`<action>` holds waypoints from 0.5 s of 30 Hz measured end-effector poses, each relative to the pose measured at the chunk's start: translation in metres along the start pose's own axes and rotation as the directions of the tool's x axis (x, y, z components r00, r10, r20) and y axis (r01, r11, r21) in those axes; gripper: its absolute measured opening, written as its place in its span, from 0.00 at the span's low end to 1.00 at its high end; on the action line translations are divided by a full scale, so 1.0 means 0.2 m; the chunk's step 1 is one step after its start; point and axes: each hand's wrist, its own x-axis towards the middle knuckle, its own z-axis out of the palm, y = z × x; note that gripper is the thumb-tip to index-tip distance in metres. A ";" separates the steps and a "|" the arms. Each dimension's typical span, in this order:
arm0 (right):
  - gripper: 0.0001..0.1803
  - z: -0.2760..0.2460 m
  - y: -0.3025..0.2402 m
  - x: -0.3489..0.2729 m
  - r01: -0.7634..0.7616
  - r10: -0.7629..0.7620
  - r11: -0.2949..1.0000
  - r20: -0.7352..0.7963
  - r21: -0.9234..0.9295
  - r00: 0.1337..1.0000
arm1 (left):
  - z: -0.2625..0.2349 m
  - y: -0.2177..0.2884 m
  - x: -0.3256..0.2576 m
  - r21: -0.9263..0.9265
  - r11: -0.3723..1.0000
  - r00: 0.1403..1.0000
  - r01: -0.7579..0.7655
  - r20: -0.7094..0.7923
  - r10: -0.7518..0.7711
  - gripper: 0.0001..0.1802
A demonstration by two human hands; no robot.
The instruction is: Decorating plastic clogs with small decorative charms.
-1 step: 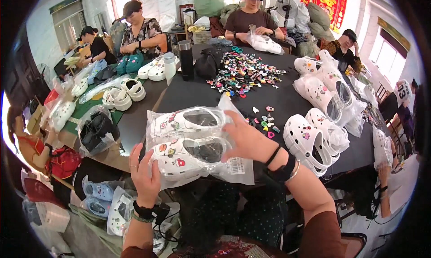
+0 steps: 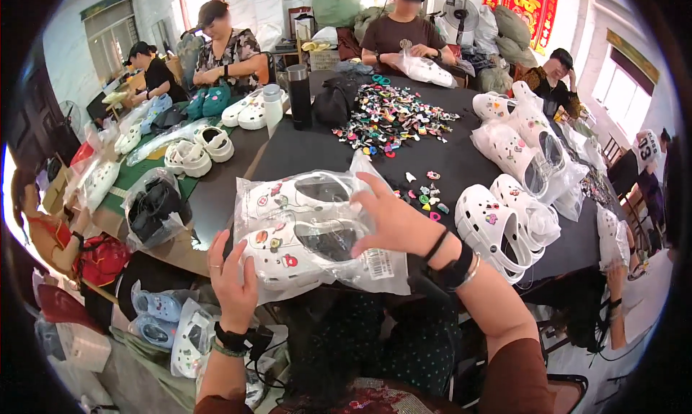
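A pair of white clogs (image 2: 277, 261) with colourful charms lies side by side in a clear plastic bag (image 2: 393, 276) at the near edge of the table. At the bag's left end, my left hand (image 2: 234, 281) has its fingers stretched out and apart. My right hand (image 2: 396, 223) is spread over the right end, by the heels, with the thumb away from the fingers. Its fingertips are at the plastic; whether they press on it I cannot tell. A few loose charms (image 2: 425, 198) lie beyond my right wrist. To the right sits an unbagged white pair of clogs (image 2: 481, 223) with charms.
A big heap of charms (image 2: 393, 118) covers the table's middle, beside a dark bottle (image 2: 298, 100). Bagged white clogs (image 2: 508, 147) line the right side. Black shoes in a bag (image 2: 155, 208) lie to the left. Several people sit around, one person (image 2: 404, 43) across the table.
My right hand has shifted very slightly, its fingers a little up and to the left. The left hand and the bagged clogs look the same.
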 end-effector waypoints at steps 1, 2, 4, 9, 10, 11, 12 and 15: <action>0.52 0.00 -0.01 0.03 0.007 -0.010 0.992 0.027 0.127 1.000 | 0.01 -0.01 -0.01 -0.010 1.000 1.000 0.014 -0.009 -0.014 0.15; 0.53 0.01 -0.01 0.06 0.010 -0.024 0.968 0.052 0.253 0.998 | 0.02 -0.03 -0.03 -0.019 0.999 0.999 0.028 -0.017 -0.028 0.14; 0.56 0.12 0.06 0.10 0.072 -0.078 0.974 0.018 0.215 0.997 | 0.07 -0.03 -0.03 -0.031 0.999 0.999 0.040 -0.017 -0.041 0.14; 0.31 0.17 0.06 0.19 -0.032 0.032 0.999 0.063 0.003 0.997 | 0.06 -0.03 -0.03 -0.022 0.999 0.999 0.043 -0.006 -0.043 0.14; 0.21 0.18 0.04 0.21 -0.018 0.022 0.998 0.059 -0.063 0.998 | 0.04 -0.03 -0.03 0.009 0.998 0.998 0.054 -0.011 -0.054 0.14; 0.11 0.17 0.01 0.21 -0.012 0.009 0.998 -0.051 -0.054 0.999 | 0.03 -0.02 -0.03 0.040 0.997 0.998 0.065 -0.016 -0.064 0.14; 0.15 0.18 0.00 0.23 -0.061 0.060 0.996 -0.010 -0.065 0.998 | 0.03 -0.03 -0.03 0.027 0.998 0.998 0.054 -0.012 -0.054 0.14; 0.16 0.14 0.00 0.25 -0.097 0.111 0.981 0.078 -0.169 0.991 | 0.02 -0.02 -0.03 -0.005 0.995 0.994 0.102 -0.032 -0.102 0.14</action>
